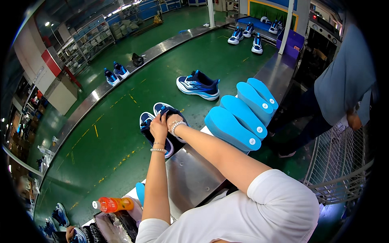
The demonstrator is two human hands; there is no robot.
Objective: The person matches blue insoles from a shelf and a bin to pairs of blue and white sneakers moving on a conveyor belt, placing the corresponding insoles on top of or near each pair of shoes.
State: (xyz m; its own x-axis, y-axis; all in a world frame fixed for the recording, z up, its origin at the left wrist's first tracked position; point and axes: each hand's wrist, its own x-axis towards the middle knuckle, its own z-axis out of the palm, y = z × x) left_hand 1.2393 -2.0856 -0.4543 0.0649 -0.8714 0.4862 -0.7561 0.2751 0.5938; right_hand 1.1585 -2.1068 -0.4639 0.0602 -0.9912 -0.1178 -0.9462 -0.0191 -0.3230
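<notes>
A pair of navy, white and light-blue sneakers stands side by side on the green surface before me. My left hand (158, 126) is closed with its fingertips on the dark upper of the right-hand sneaker (161, 107). My right hand (175, 118) reaches into that sneaker's opening, and the shoe hides its fingers. Close against it on the left is the other sneaker (145, 117), partly covered by my left hand and wrist. Bright blue insoles (229, 129) lie in stacks to the right of my hands, with round white stickers at their heels.
A single sneaker (198, 86) sits farther out on the green surface. More sneakers (257, 43) are at the far right, and another pair (115, 73) rests on the far metal rim. An orange drink bottle (115, 204) lies near left. A person (344, 77) stands right beside a wire cart (336, 162).
</notes>
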